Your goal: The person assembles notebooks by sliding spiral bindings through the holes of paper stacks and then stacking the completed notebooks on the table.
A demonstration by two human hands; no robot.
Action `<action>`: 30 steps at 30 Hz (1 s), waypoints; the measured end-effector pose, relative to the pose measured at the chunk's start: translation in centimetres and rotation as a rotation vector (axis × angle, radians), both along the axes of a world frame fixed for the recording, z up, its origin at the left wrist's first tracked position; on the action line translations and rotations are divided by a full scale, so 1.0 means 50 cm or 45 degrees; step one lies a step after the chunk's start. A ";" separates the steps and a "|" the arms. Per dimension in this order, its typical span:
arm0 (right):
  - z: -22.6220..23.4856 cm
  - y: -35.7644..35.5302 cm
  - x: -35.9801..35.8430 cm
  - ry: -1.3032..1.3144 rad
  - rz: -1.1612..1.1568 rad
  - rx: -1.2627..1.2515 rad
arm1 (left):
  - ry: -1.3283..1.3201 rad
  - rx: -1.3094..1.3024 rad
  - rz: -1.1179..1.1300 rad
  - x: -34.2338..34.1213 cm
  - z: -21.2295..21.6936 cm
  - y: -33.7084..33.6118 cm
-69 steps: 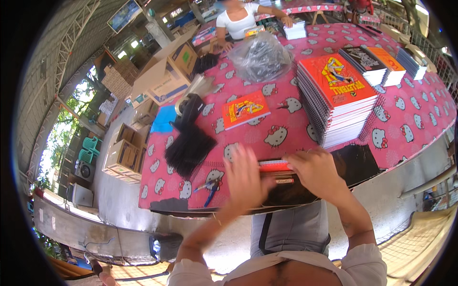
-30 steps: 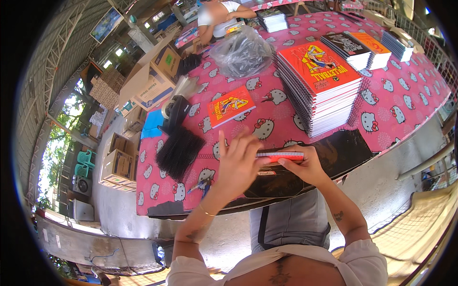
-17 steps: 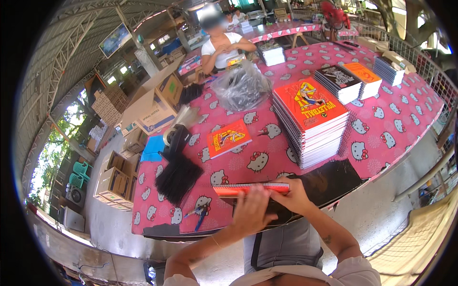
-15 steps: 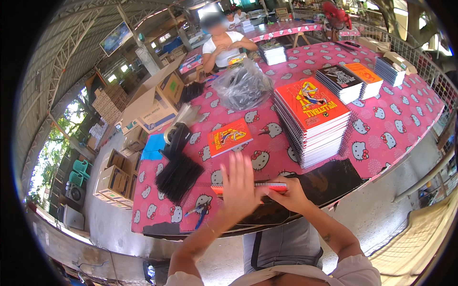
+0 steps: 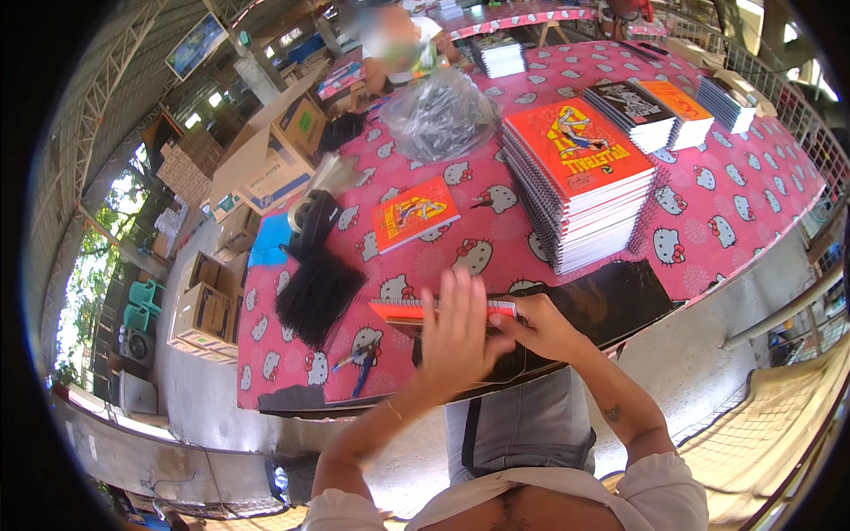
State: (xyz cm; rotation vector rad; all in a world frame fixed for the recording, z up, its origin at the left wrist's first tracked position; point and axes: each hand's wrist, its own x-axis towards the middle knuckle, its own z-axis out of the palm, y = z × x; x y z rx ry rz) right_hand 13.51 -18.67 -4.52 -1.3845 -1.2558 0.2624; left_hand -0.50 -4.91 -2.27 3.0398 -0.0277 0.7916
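A red-covered spiral notebook [image 5: 398, 310] stands tilted on edge at the table's near side, its wire coil along the top. My right hand [image 5: 551, 327] grips its right end, thumb pressed against it. Across the notebook's middle, my left hand [image 5: 456, 332] has its fingers stretched out and slightly blurred, covering part of the coil. A black board [image 5: 611, 305] lies below and to the right of my hands. Left of them rest a bundle of black coils [image 5: 319, 301] and a blue-handled tool [image 5: 363, 372]. Beyond lies an orange-red booklet without a visible coil [image 5: 414, 214].
A tall stack of spiral notebooks [image 5: 580, 186] stands right of center, with smaller black and orange stacks behind. A clear plastic bag [image 5: 440, 115], a tape dispenser [image 5: 312, 221] and an open carton [image 5: 274, 168] are farther off. Another person [image 5: 425, 40] sits across the table.
My view has shifted, so the table sits higher in the picture. My left hand has slid rightward along the notebook, and more red cover shows at its left end. The other person leans forward.
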 end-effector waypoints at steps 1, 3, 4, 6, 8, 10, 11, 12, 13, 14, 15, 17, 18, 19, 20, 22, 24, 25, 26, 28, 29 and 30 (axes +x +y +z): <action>0.002 0.002 -0.001 -0.030 -0.019 -0.053 | -0.016 0.030 0.106 0.029 0.043 0.015; 0.001 0.005 -0.005 -0.014 0.017 -0.067 | 0.025 0.178 0.136 0.022 0.008 0.017; 0.004 0.004 0.001 -0.007 0.022 -0.059 | -0.046 0.080 0.011 -0.004 -0.031 -0.001; 0.012 0.011 -0.006 0.024 -0.003 0.010 | -0.131 -0.124 -0.119 -0.041 -0.037 -0.022; 0.019 0.005 -0.013 0.048 -0.024 0.049 | -0.153 -0.210 -0.093 -0.017 0.027 0.003; 0.036 -0.012 -0.005 -0.058 -0.117 -0.179 | -0.216 -0.313 -0.069 0.016 0.089 0.022; 0.042 -0.019 0.001 -0.062 -0.117 -0.182 | -0.219 -0.316 -0.068 0.016 0.086 0.030; 0.047 -0.026 0.009 -0.002 -0.086 -0.103 | -0.154 -0.307 -0.118 0.016 0.077 0.040; 0.053 -0.033 0.012 0.065 -0.061 -0.021 | -0.082 -0.296 -0.174 0.017 0.077 0.043; 0.064 -0.038 0.014 0.231 0.002 -0.027 | -0.078 -0.297 -0.180 0.019 0.076 0.041; 0.072 -0.039 0.020 0.235 -0.005 -0.027 | -0.128 -0.334 -0.183 0.020 0.077 0.037; 0.093 -0.045 0.042 0.126 -0.021 -0.168 | -0.189 -0.373 -0.209 0.029 0.080 0.030; 0.079 -0.038 0.052 0.096 -0.001 -0.117 | -0.184 -0.367 -0.211 0.028 0.079 0.031; 0.090 -0.038 0.059 0.089 -0.009 -0.118 | -0.184 -0.361 -0.208 0.028 0.079 0.033; 0.106 -0.037 0.066 0.094 0.090 -0.136 | -0.191 -0.363 -0.214 0.027 0.079 0.034; 0.121 -0.033 0.072 0.086 0.179 -0.154 | -0.132 -0.337 -0.210 0.026 0.086 0.034; 0.129 -0.019 0.074 -0.285 0.180 -0.041 | -0.147 -0.297 -0.172 0.023 0.100 0.023; 0.133 -0.010 0.063 -0.303 0.168 -0.040 | -0.153 -0.255 -0.123 0.020 0.109 0.019; 0.130 -0.002 0.041 -0.385 -0.044 -0.002 | -0.167 -0.247 -0.133 0.013 0.113 0.019; 0.117 -0.001 0.010 -0.444 -0.358 -0.104 | -0.004 -0.157 -0.109 -0.002 0.129 0.027; 0.126 -0.008 0.004 -0.443 -0.368 -0.100 | -0.003 -0.151 -0.119 -0.007 0.150 0.045; 0.141 -0.022 -0.004 -0.316 -0.335 0.007 | 0.074 -0.226 -0.201 -0.008 0.182 0.069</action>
